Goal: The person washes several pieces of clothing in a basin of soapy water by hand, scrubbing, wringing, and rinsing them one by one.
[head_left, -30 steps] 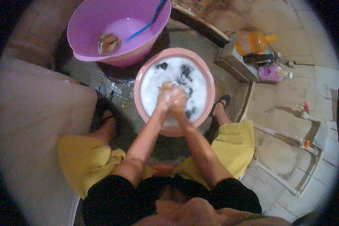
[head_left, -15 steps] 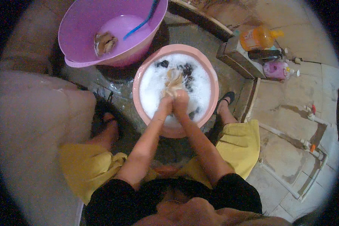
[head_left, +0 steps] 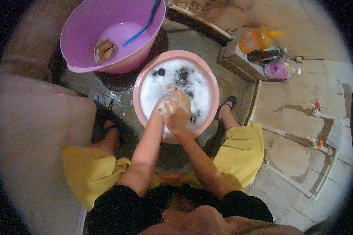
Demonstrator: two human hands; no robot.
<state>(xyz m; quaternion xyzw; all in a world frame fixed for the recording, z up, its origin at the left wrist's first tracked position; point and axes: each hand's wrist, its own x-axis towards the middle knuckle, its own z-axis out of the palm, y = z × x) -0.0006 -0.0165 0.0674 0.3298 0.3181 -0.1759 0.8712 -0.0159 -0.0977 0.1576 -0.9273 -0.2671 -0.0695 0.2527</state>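
My left hand (head_left: 163, 107) and right hand (head_left: 177, 118) are pressed together, fingers curled tight around the tan cloth (head_left: 186, 102), over suds (head_left: 150, 91) in the pink basin (head_left: 215, 94). Purple tub (head_left: 79, 35) far left; orange bottle (head_left: 255, 41) far right.

no text can be read clearly here. the orange bottle (head_left: 252, 42) carries some pale print, and the pink bottle (head_left: 275, 71) some marks, but both are too small and blurred.

left hand (head_left: 163, 106) and right hand (head_left: 177, 119) clasp a beige cloth (head_left: 185, 101) over a pink basin (head_left: 214, 88) mid-frame; purple tub (head_left: 77, 37), upper left.
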